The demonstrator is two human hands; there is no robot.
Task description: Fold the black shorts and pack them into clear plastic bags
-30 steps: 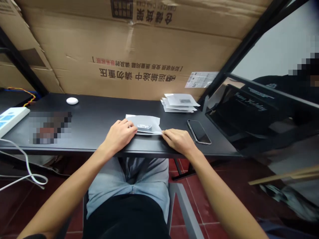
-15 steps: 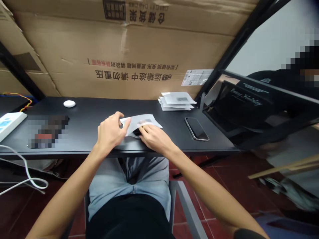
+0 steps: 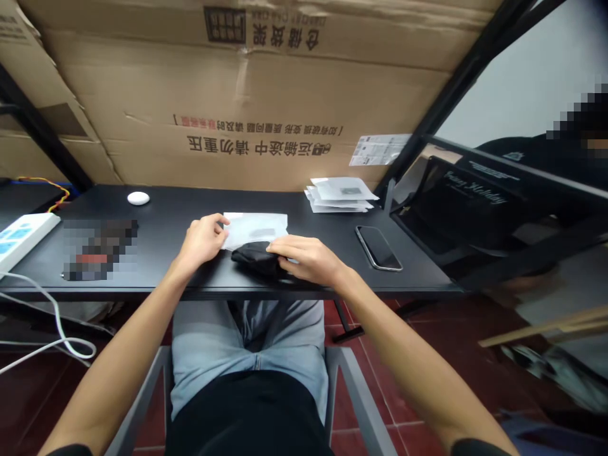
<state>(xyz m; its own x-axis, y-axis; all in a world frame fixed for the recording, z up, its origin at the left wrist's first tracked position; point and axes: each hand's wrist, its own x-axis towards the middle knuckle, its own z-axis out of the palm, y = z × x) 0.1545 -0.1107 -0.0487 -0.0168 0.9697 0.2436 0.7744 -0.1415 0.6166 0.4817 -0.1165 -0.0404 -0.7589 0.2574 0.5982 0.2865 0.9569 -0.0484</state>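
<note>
A white, partly see-through packet (image 3: 254,229) lies on the black table in front of me. My left hand (image 3: 203,239) pinches its left edge between thumb and fingers. Just below the packet is a bunched black cloth-like item (image 3: 256,258), close to the table's front edge. My right hand (image 3: 306,258) grips the right end of this black item, its fingers closed and partly over the packet's lower right corner. Part of the black item is hidden under my right hand.
Stacked white packets (image 3: 344,193) sit at the back right, behind a phone (image 3: 379,247). Left are a round white object (image 3: 138,198), a pixelated dark item (image 3: 102,250) and a power strip (image 3: 26,237). Cardboard (image 3: 266,82) stands behind; a person (image 3: 527,152) is at right.
The packet now lies flat instead of tilted up. The black item, mostly hidden under it before, has come out towards me in my right hand. My left hand has moved slightly left.
</note>
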